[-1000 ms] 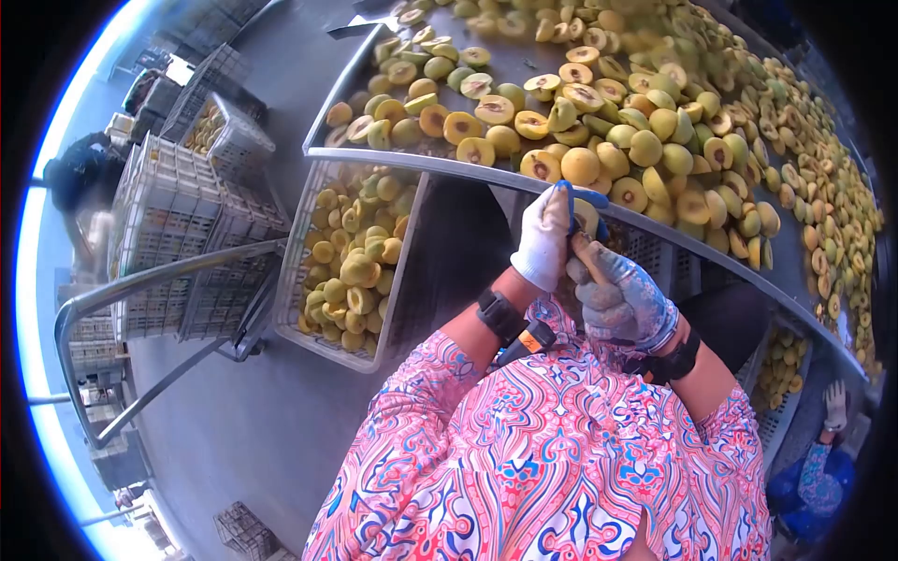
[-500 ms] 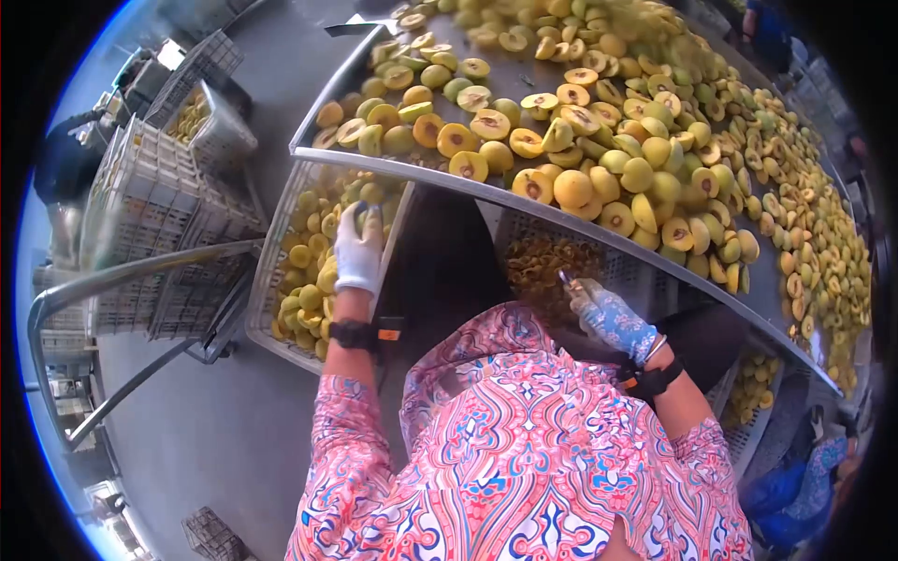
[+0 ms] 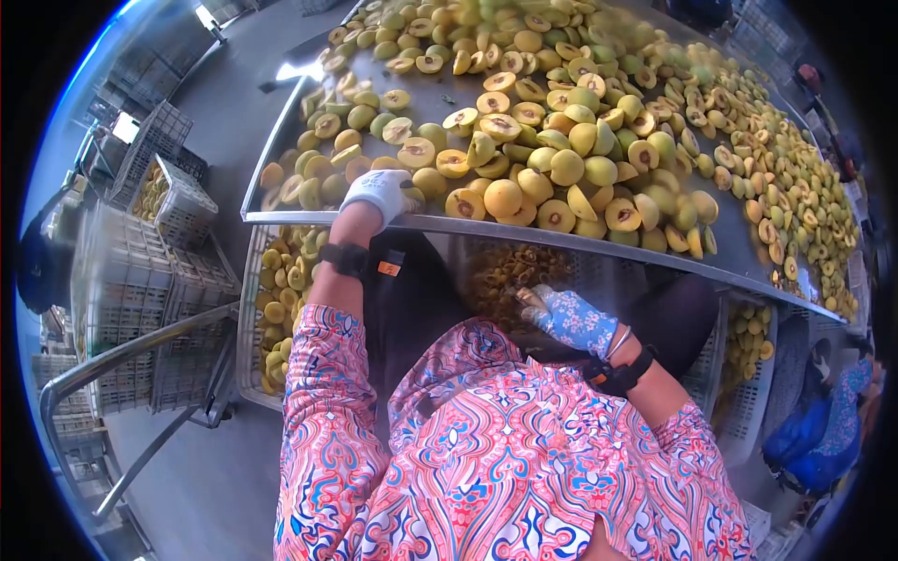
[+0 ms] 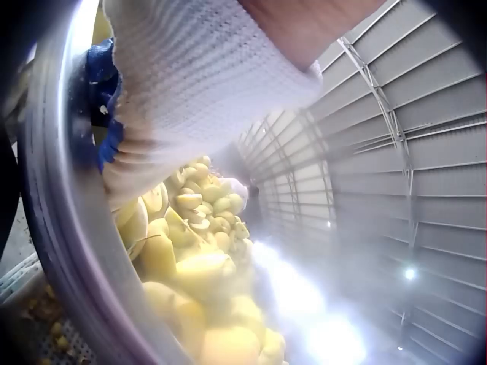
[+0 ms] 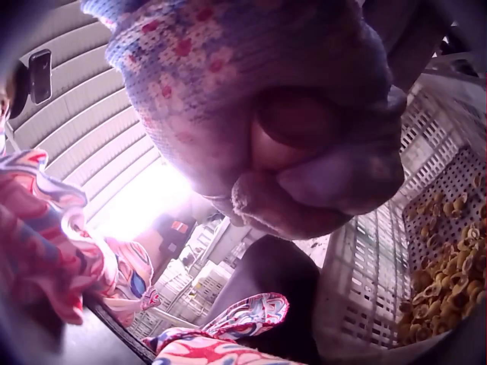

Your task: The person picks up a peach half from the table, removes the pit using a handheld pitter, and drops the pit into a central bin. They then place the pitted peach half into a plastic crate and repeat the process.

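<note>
My left hand, in a white glove with blue at the fingers, reaches over the metal rim of the table. It is at the nearest peach halves, yellow-green and many with brown pits showing. In the left wrist view the glove hides the fingertips, so I cannot tell whether they grip a half. Lower down, my right hand, in a blue flowered glove, grips a wooden-handled tool. The handle's round end shows between the curled fingers in the right wrist view.
A crate of peach halves stands below the table at left. Under the rim, between the knees, another crate holds brown pits. Stacked crates and a metal trolley handle are further left. Another person sits at right.
My hands were together at the rim over a peach half, then parted. The left went to the left crate and has now moved up to the table. The right came down with the tool.
</note>
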`<state>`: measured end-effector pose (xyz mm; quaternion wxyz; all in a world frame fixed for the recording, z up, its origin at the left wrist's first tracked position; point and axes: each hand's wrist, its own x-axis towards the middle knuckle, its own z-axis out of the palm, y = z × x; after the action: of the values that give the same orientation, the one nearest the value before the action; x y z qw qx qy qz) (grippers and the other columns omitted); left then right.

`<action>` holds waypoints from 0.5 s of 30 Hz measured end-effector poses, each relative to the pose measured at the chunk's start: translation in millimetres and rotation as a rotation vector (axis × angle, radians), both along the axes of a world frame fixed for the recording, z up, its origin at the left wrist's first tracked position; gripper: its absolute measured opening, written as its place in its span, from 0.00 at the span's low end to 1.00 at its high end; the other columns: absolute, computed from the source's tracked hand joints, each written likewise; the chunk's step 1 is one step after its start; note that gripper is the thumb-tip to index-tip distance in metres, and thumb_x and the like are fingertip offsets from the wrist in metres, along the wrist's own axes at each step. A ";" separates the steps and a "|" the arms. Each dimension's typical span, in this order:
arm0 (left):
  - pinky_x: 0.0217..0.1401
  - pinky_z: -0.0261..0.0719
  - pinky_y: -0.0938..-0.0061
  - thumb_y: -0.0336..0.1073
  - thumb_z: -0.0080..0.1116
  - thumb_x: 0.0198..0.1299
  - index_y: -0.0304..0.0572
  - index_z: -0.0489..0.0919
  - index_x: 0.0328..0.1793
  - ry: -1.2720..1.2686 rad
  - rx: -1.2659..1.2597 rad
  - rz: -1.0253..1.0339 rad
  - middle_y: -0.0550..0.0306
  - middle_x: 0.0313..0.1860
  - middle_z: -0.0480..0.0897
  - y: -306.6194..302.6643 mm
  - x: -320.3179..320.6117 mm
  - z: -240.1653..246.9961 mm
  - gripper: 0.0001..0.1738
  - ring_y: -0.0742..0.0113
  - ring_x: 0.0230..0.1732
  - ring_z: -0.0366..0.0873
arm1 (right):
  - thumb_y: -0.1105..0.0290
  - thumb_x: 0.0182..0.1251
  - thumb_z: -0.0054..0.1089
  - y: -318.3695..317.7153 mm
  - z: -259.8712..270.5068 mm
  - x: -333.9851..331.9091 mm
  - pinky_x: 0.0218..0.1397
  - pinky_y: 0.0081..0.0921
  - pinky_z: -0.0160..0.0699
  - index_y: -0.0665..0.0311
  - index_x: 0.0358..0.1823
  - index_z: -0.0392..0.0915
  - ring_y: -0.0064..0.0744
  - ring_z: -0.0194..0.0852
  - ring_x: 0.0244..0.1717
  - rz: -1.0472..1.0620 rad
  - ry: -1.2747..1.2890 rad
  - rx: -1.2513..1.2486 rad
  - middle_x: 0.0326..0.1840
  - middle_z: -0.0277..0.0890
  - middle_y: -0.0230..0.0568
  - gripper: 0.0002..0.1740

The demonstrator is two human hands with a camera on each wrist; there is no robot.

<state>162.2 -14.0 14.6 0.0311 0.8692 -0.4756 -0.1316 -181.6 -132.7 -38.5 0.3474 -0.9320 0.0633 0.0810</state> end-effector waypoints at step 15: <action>0.54 0.77 0.64 0.46 0.68 0.53 0.39 0.78 0.59 0.233 -0.112 -0.062 0.42 0.48 0.84 -50.3 -56.1 0.5 0.29 0.48 0.49 0.81 | 0.56 0.73 0.50 7.8 40.6 3.9 0.55 0.47 0.74 0.65 0.64 0.70 0.61 0.73 0.54 -0.135 -0.114 0.185 0.60 0.70 0.57 0.25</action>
<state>106.1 -64.3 15.0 0.1305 0.8297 -0.5021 -0.2060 -177.7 -124.9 2.0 0.4397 -0.8927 0.0985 0.0098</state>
